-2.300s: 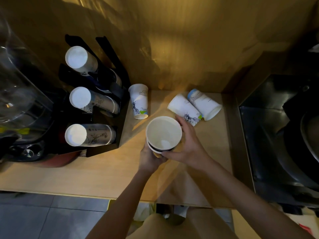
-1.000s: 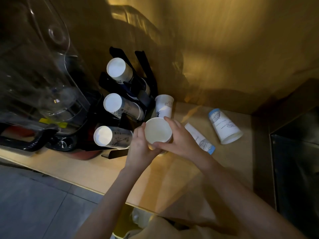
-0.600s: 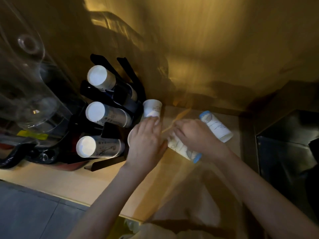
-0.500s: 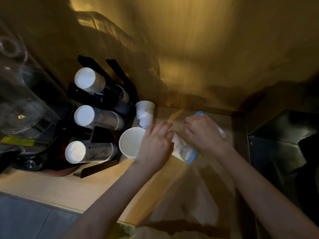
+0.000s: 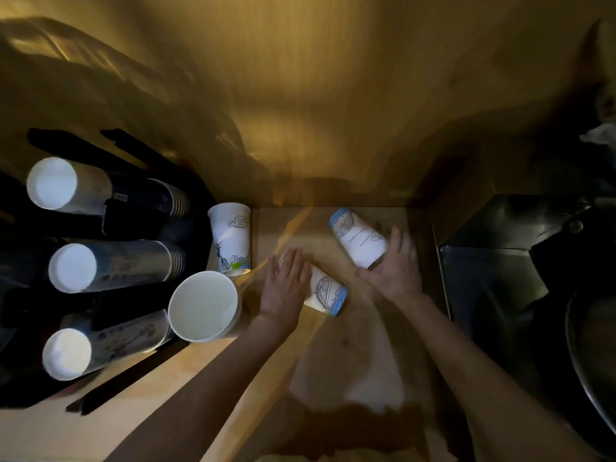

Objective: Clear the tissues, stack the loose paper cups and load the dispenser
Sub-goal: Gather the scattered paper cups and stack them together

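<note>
Two loose paper cups lie on their sides on the wooden counter (image 5: pixel 333 355). My right hand (image 5: pixel 395 266) is closed around the open end of the far cup (image 5: pixel 358 240). The fingers of my left hand (image 5: pixel 283 288) are stretched out flat over the mouth end of the near cup (image 5: pixel 328 296), with no closed grip on it. A stack of cups (image 5: pixel 203 305) stands mouth-up, free of both hands, beside the black dispenser (image 5: pixel 133 215). Another single cup (image 5: pixel 230 238) stands by the dispenser's right side. I see no tissues.
The dispenser holds three lying rows of cups, their white bases facing me. A dark metal sink (image 5: pixel 483 278) borders the counter on the right. A wooden wall closes the back. The counter's front edge runs along the lower left.
My left hand let go of the cup stack, which now stands by the dispenser, and moved right onto the near lying cup. My right hand moved to the far cup and closed on it.
</note>
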Available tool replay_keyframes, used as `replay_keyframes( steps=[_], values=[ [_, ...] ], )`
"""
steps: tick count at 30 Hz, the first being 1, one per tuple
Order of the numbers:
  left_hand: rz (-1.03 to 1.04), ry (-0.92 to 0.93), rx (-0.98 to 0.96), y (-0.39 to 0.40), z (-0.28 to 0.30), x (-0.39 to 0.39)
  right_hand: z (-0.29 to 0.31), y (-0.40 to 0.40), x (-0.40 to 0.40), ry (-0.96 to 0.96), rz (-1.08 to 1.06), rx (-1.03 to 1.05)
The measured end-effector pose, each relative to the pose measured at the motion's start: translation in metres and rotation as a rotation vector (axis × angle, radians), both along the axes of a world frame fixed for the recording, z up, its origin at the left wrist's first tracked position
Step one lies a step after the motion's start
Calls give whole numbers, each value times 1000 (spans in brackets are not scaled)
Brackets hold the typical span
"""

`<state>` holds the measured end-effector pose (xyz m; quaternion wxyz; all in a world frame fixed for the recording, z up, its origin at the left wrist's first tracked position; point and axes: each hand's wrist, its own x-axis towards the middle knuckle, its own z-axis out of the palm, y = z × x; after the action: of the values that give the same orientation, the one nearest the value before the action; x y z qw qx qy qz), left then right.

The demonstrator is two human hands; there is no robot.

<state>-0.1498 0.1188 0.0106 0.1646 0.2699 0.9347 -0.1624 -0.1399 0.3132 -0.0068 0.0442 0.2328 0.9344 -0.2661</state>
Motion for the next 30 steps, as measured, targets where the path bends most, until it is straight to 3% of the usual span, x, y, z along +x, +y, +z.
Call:
replay_keyframes(
  steps=[9,20,25,30],
  values=[
    [-32,-34,70,2,10,-5,-5,-8,-2,63,-167,-134],
    [69,-107,329,8,61,2,48,-8,8,387,-291,-248],
    [4,121,233,10,64,7,57,-22,25,439,-156,-235],
    [-45,93,87,23,55,9,50,-34,39,430,-35,-144]
  ],
)
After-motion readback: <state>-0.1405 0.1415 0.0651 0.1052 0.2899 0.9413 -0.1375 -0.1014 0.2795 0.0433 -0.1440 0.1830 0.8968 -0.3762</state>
